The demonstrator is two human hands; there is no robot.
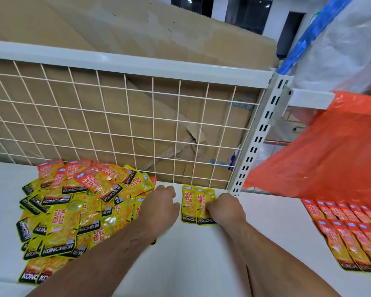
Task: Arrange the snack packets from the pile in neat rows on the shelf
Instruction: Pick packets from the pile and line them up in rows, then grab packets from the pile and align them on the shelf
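Head view: a white shelf (193, 260) carries a loose pile (73, 209) of yellow and orange snack packets at the left, heaped against the wire mesh back (116, 116). Creased cardboard (137, 39) stands behind that mesh.

The left grip (160, 203), a bare hand, sits knuckles-up at the pile's right edge with its fingers curled under. I cannot tell whether it holds a packet.

Just right of it, two yellow packets (189, 205) lie flat, side by side and overlapping, near the mesh. The right grip (225, 207) has its fingers curled onto the right packet (204, 199) of that pair.

A slotted upright (259, 136) rises directly behind this hand. Beyond it an orange plastic bag (330, 146) overhangs neat rows of orange packets (349, 234) on the next shelf section.
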